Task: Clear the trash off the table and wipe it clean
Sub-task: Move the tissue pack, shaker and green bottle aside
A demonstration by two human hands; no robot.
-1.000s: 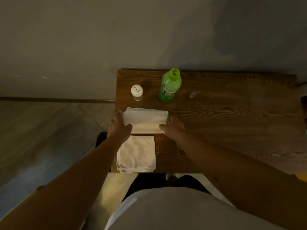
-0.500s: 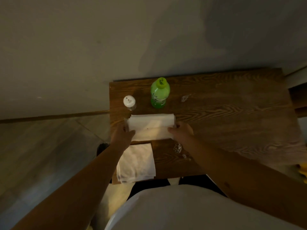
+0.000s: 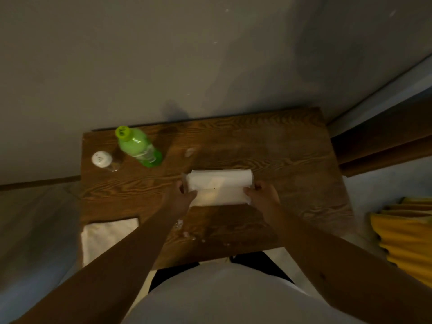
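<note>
One table (image 3: 268,148). One green bottle (image 3: 140,148). One shaker (image 3: 102,160). One paper roll (image 3: 219,183), gripped by two hands: left (image 3: 182,195), right (image 3: 263,195). One folded cloth (image 3: 105,239). Several small white scraps (image 3: 180,224), too blurred to count.

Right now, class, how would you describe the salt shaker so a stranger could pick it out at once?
Start at the wooden table against the wall and go to its far left corner. Beside the green bottle, nearer the table's left edge, stands the shaker: small and clear, with a round white perforated cap.
</note>
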